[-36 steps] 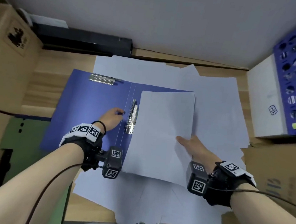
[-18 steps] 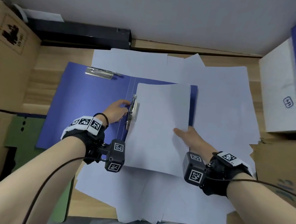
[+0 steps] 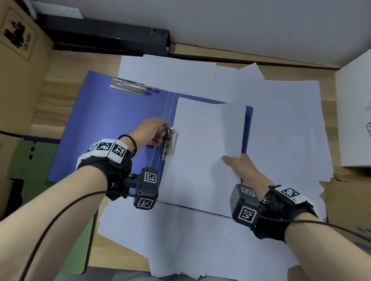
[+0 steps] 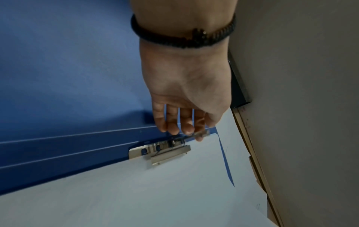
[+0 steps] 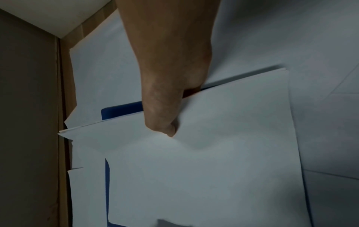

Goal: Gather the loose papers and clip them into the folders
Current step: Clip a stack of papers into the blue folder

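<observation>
**Paper stack meets the spine clip**

A wooden desk against a pale wall carries the work, hemmed in by cardboard boxes on the left and a white box on the right.

The left hand curls its fingers round the lever of the spine clip, thumb and fingertips pinching the metal tab; the left wrist view shows the clip's plate lying on the paper's edge. The right hand pinches the stack of papers at its right edge, thumb on top and fingers underneath, the stack lying on the right half of the open blue folder. A 2nd clip sits unused at the top of the left half.

By my reading, 1 stack is aligned but I cannot tell whether it is locked. Many loose sheets lie spread beneath and around the folder, so most gathering remains. A green folder waits partly under the blue one.
</observation>
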